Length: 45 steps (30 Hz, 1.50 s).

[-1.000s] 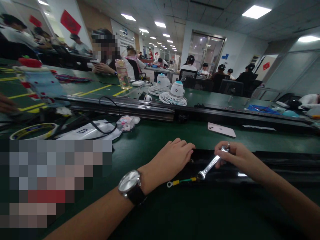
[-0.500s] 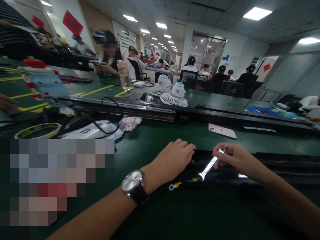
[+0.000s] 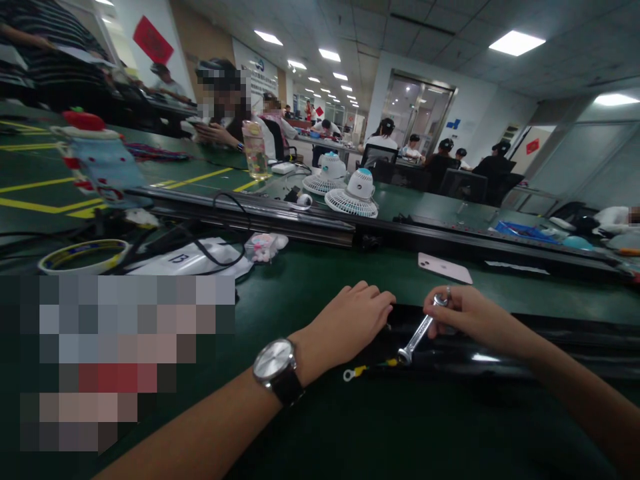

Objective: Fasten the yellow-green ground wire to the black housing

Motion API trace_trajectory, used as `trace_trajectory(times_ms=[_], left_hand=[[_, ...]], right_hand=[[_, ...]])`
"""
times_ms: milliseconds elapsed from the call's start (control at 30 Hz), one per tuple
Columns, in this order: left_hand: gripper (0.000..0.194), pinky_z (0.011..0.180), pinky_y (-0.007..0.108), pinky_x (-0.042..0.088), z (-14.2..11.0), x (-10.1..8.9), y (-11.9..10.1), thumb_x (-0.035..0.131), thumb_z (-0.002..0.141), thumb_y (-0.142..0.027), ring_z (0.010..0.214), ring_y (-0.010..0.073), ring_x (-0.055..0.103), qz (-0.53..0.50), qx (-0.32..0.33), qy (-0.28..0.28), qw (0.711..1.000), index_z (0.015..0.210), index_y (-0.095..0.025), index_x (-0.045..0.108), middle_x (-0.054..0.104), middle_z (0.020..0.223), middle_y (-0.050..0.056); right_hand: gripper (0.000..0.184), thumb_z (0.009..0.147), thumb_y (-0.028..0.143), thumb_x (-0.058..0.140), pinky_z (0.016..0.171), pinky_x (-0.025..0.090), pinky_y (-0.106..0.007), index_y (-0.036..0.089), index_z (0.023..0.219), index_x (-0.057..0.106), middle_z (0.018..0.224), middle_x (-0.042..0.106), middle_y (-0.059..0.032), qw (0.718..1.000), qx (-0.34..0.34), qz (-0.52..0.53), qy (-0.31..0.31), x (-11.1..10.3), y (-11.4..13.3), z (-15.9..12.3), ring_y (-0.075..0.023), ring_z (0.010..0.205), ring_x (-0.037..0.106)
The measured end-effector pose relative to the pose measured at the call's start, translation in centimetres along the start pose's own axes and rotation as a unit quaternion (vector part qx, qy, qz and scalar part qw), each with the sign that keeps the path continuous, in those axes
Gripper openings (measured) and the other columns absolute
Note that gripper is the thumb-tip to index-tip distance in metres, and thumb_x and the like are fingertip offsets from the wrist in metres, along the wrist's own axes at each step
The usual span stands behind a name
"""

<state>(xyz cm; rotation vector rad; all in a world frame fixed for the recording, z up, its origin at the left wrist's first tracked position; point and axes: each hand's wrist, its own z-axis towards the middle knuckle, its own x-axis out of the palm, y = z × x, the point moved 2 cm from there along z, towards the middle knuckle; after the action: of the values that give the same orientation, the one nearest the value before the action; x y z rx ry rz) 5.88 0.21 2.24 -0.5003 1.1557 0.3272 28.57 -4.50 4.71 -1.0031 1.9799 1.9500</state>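
My left hand (image 3: 347, 323), with a watch on the wrist, rests palm down on the left end of a long black part (image 3: 525, 347), fingers curled over its top edge. My right hand (image 3: 467, 313) grips the upper end of a small silver wrench (image 3: 419, 335). The wrench's lower end sits on the black part where a green-yellow wire with a ring terminal (image 3: 363, 370) comes out to the left.
A pink phone (image 3: 444, 268) lies on the green bench beyond my hands. Two small desk fans (image 3: 353, 193), a tape roll (image 3: 83, 257), white bags with black cables (image 3: 200, 257) and a black rail (image 3: 300, 223) lie farther back. Several people sit at distant benches.
The view has shifted slightly. The wrench has swung a little more upright as my right hand moved leftward. My left hand stays on the black part.
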Motion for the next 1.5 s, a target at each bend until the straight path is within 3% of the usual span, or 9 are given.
trace_trajectory(times_ms=[433, 1067, 1267, 1500], left_hand=[[0.027, 0.079, 0.033, 0.043, -0.2, 0.2, 0.1, 0.035, 0.106, -0.029, 0.091, 0.0187, 0.055, 0.020, 0.007, -0.016, 1.000, 0.111, -0.019, 0.060, 0.063, 0.100, 0.005], [0.027, 0.082, 0.035, 0.045, -0.2, 0.5, 0.5, 0.036, 0.106, -0.029, 0.090, 0.0197, 0.056, 0.023, 0.018, -0.017, 0.999, 0.106, -0.018, 0.061, 0.063, 0.099, 0.006], [0.029, 0.083, 0.037, 0.046, -0.4, 0.3, 0.6, 0.034, 0.106, -0.029, 0.091, 0.0203, 0.058, -0.029, 0.010, -0.008, 0.999, 0.103, -0.018, 0.060, 0.064, 0.103, 0.007], [0.023, 0.084, 0.035, 0.048, -0.3, 0.8, 2.1, 0.034, 0.105, -0.028, 0.092, 0.0190, 0.059, -0.165, -0.022, -0.007, 0.986, 0.112, -0.021, 0.054, 0.064, 0.110, 0.006]], right_hand=[[0.015, 0.098, 0.032, 0.058, 0.063, 0.051, -0.029, 0.018, 0.095, 0.064, 0.078, 0.077, -0.0032, 0.985, -0.022, -0.150, 0.079, -1.1, 3.7, 2.4, -0.0194, 0.070, 0.070], [0.009, 0.096, 0.026, 0.060, 0.061, 0.048, -0.023, 0.017, 0.095, 0.063, 0.080, 0.076, -0.0012, 0.955, -0.075, -0.231, 0.172, -0.1, 7.3, 4.8, -0.0160, 0.070, 0.070], [0.010, 0.095, 0.024, 0.062, 0.063, 0.045, -0.024, 0.017, 0.090, 0.065, 0.079, 0.073, -0.0001, 0.927, -0.103, -0.310, 0.182, 0.5, 9.3, 5.1, -0.0154, 0.070, 0.068], [0.012, 0.096, 0.022, 0.060, 0.062, 0.041, -0.025, 0.016, 0.100, 0.070, 0.082, 0.072, -0.0024, 0.895, -0.153, -0.380, 0.175, 2.1, 10.8, 4.4, -0.0156, 0.068, 0.063]])
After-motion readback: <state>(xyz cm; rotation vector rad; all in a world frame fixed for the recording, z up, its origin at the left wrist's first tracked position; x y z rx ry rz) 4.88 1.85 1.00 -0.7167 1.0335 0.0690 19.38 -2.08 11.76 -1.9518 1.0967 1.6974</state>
